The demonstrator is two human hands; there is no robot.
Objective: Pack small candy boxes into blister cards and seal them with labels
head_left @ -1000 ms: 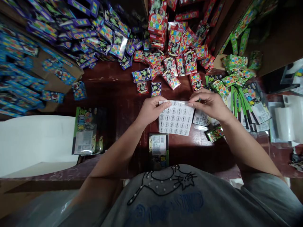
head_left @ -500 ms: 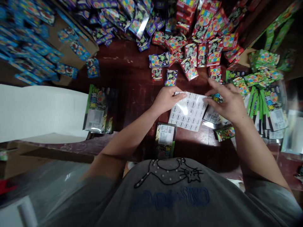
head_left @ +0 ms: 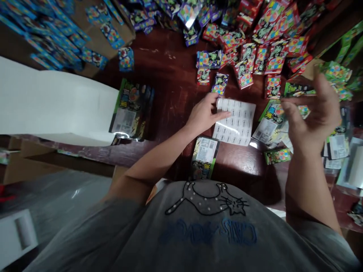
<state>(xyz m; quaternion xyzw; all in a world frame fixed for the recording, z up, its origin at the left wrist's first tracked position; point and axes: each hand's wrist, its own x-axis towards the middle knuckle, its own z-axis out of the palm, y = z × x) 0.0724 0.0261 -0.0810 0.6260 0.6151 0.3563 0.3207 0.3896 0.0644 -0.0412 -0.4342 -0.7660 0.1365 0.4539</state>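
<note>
A white sheet of round printed stickers point(head_left: 235, 124) lies at the centre of the dark red table, tilted slightly. My left hand point(head_left: 202, 115) grips its upper left part, thumb on top and fingers at the edge. To the right, my right hand point(head_left: 314, 113) is raised, blurred, with thumb and forefinger tips pinched together; whatever is between them is too small to make out. Below that hand lies a black-and-green printed bag point(head_left: 266, 130) with a white label. Another such bag point(head_left: 204, 156) sits just below the sheet, close to my shirt.
Red candy packets point(head_left: 245, 70) and purple ones point(head_left: 210, 59) are heaped at the back. Blue packets point(head_left: 126, 59) spill from a box at the left, near a stack of printed bags point(head_left: 130, 109) and a white curved sheet point(head_left: 56, 102). Green packets point(head_left: 337, 71) are at the right.
My right hand has left the sheet's right corner and moved right and up, its fingertips pinched. My left hand stays on the sheet. The whole view has shifted.
</note>
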